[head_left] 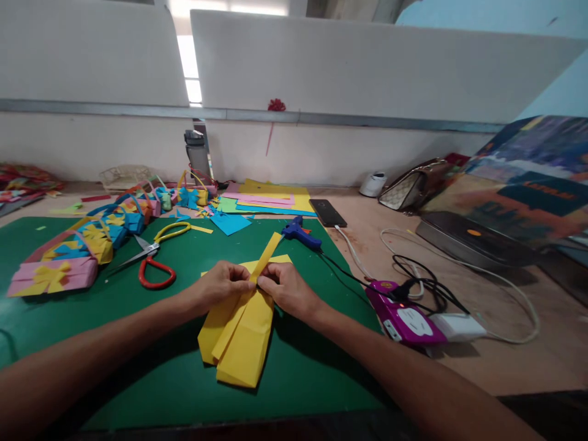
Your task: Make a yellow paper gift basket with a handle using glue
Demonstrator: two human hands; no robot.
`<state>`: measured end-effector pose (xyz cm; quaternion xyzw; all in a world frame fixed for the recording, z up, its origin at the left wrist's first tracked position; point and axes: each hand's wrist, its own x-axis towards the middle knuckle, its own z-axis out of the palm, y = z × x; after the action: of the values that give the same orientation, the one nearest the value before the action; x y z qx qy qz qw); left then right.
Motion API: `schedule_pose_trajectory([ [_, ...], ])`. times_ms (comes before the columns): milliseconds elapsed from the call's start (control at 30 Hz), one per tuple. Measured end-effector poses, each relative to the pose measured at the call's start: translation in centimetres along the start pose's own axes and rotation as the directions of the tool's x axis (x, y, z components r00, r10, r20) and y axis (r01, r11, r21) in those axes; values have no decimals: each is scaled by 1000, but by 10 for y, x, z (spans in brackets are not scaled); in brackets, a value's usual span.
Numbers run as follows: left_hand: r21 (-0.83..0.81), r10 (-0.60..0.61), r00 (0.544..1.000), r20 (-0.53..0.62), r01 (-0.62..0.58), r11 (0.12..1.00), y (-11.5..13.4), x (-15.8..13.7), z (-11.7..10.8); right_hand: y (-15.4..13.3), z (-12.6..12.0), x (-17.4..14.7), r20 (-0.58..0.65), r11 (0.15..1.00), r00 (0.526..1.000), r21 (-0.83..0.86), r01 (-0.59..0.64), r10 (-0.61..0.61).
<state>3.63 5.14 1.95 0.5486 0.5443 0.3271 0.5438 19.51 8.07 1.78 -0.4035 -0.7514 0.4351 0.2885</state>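
A folded yellow paper piece (243, 343) lies in front of me on the green mat (151, 392), its pleats gathered toward the middle. My left hand (225, 285) pinches it at the gathered waist from the left. From the right, my right hand (287, 288) pinches the same spot with thumb and fingers. A narrow yellow paper strip (267, 256) sticks up between both hands. Just beyond it rests a blue glue gun (301, 234), its cord running right. Scissors (154, 248) with one yellow and one red handle lie spread to the left.
Several small paper baskets (59, 275) line the left side. Coloured paper sheets (275, 199) and a phone (327, 213) lie at the back. On the right are a purple power strip (404, 315), tangled cables (432, 285) and a dark case (473, 236). A bottle (197, 156) stands by the wall.
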Motion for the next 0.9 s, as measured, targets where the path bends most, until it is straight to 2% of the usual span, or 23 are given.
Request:
schedule_pose_trajectory([
  [200, 6, -21, 999, 33, 21, 1000, 0, -3, 1, -2, -4, 2, -77, 999, 996, -1, 39, -39],
  [367, -4, -60, 996, 60, 61, 998, 3, -6, 1, 1, -21, 12, -169, 999, 984, -1, 55, -54],
  [533, -11, -35, 995, 92, 36, 999, -3, -4, -2, 2, -34, 20, -234, 999, 971, -12, 51, -52],
  [767, 111, -12, 980, 200, -10, 994, -2, -7, -11, 3, -36, 21, -245, 998, 967, -18, 65, -67],
  [833, 114, -54, 968, 243, 26, 993, 5, -10, -20, 1, -35, 20, -207, 997, 976, -24, 67, -71],
  [900, 102, -105, 967, 231, 83, 991, 12, -11, -33, 0, -33, 18, -151, 996, 985, -47, 76, -82],
])
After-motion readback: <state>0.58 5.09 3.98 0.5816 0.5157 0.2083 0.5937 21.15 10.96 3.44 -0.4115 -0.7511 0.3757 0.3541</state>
